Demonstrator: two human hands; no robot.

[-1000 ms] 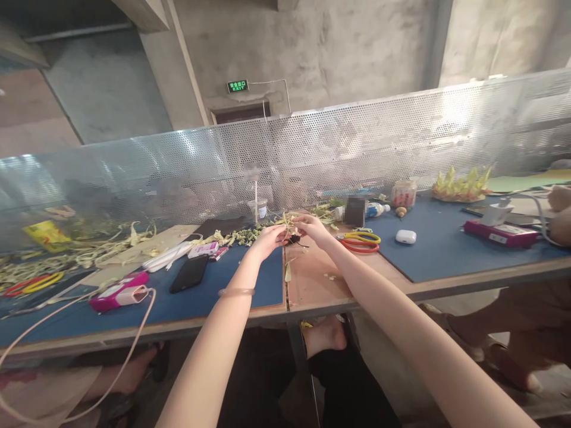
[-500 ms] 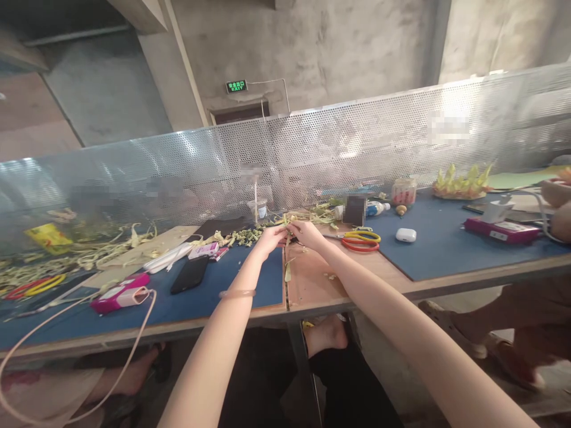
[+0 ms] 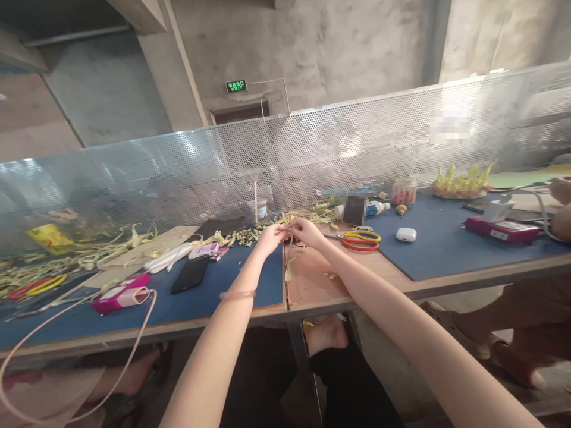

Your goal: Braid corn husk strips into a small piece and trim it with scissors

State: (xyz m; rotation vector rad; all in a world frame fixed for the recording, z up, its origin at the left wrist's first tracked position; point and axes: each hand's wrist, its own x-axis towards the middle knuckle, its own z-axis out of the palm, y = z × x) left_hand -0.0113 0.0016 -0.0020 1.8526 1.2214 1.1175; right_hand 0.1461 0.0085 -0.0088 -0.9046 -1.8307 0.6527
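Both hands meet over the middle of the table, fingertips close together. My left hand (image 3: 273, 239) has its fingers pinched, with a bangle on the wrist. My right hand (image 3: 305, 232) is pinched too, just to the right of it. A thin pale green plant piece shows between and below the fingers; which hand grips it cannot be made out. A pale plant scrap (image 3: 288, 271) lies below the hands on the board. Beyond them are green plant pieces (image 3: 247, 236) in a pile, and red and yellow scissors (image 3: 360, 240) lie to the right.
A black phone (image 3: 190, 274), a pink box (image 3: 120, 293) with a cable and a long white object are on the left. To the right are a white earphone case (image 3: 405, 235), a jar (image 3: 404, 191) and another person's hand (image 3: 560, 190). A perforated metal screen (image 3: 312, 151) stands behind.
The green piece at my fingertips no longer sticks up as before; a thin stem now hangs below them. My fingers have shifted slightly. At the far right the other person's hand has moved.
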